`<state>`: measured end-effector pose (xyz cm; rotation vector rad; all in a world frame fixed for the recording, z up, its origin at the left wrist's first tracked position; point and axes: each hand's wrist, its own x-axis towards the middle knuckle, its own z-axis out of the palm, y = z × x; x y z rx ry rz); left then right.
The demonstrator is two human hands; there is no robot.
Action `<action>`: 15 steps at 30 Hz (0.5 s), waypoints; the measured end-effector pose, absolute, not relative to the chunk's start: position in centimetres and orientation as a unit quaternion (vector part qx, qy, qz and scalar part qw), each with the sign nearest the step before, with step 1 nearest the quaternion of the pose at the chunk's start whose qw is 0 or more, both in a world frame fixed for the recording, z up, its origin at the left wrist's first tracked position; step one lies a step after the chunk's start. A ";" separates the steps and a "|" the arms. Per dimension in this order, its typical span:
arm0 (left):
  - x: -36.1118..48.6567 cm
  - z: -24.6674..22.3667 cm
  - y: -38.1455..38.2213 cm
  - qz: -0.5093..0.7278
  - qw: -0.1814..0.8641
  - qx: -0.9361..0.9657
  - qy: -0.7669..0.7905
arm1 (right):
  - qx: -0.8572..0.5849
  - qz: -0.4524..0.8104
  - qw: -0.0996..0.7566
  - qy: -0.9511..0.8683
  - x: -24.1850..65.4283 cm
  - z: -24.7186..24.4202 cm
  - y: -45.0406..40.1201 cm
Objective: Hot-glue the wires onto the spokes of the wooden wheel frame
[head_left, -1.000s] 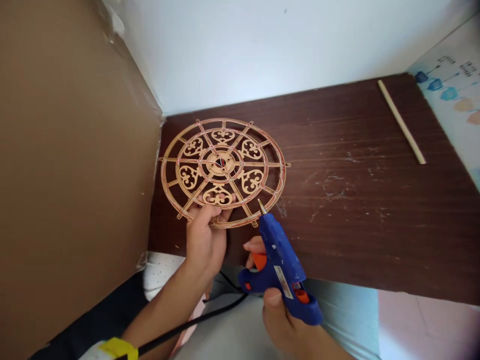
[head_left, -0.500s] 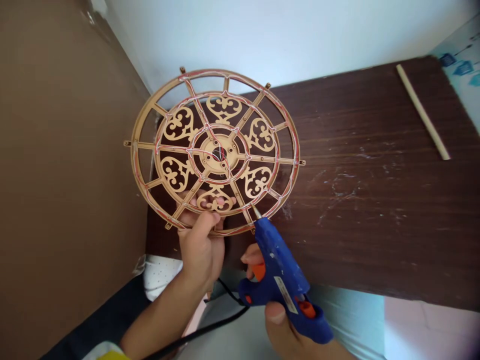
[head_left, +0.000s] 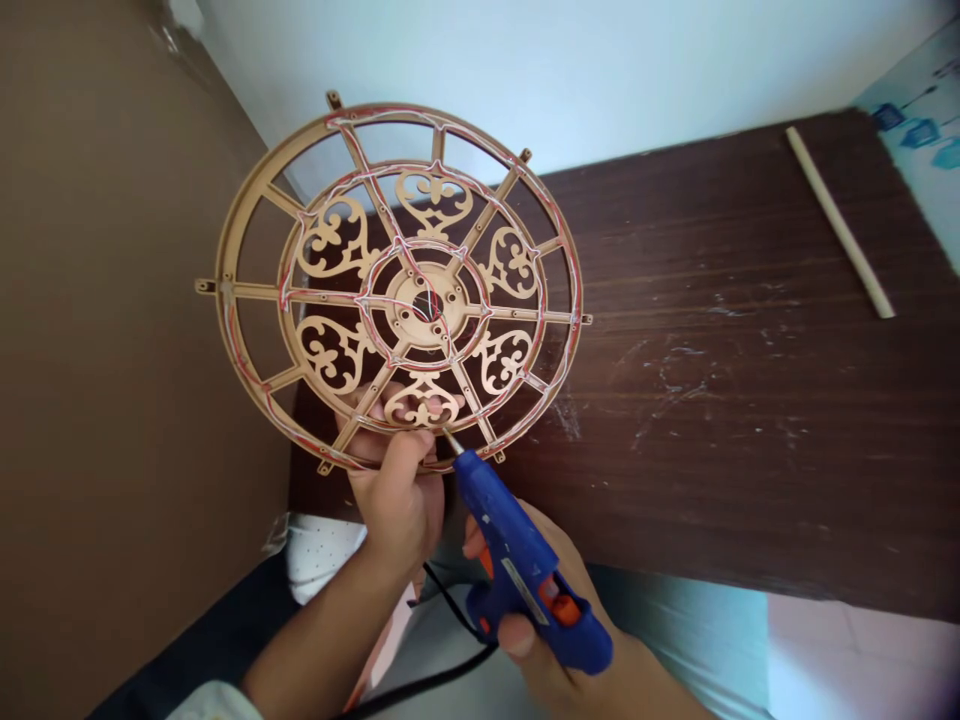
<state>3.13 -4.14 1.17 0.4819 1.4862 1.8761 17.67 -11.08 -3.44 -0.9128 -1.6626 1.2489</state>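
Observation:
A round gold openwork frame (head_left: 440, 313) with spokes, rings and scroll-shaped ornaments is held up, tilted, above the table. Red and white wires run along its rings and spokes and meet at the hub. My left hand (head_left: 401, 490) grips its lower rim, thumb in front and fingers behind, partly hidden by the frame. My right hand (head_left: 555, 640) is wrapped round a blue glue gun (head_left: 517, 550) with an orange trigger, a finger by the trigger. The gun's metal nozzle points at the lower ring, close to my left thumb; whether it touches I cannot tell.
A dark brown wooden table (head_left: 712, 430) with whitish scuffs lies beneath. A pale stick (head_left: 840, 222) rests at its far right. A brown panel (head_left: 135, 300) rises on the left, and a white wall (head_left: 562, 70) stands behind. The black cord (head_left: 427, 685) trails at the bottom.
The glue gun has moved left along the lower ring, its nozzle now nearer my left thumb. The frame has turned and shifted slightly left, its left side looking closer.

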 end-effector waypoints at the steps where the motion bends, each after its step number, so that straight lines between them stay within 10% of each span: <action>1: 3.1 1.1 -4.1 0.724 0.340 0.185 0.571 | -0.361 0.493 0.426 -0.668 17.7 -3.4 -11.0; 15: 3.3 0.5 -4.2 0.725 0.299 0.209 0.584 | -0.344 0.469 0.405 -0.705 18.0 -2.8 -10.3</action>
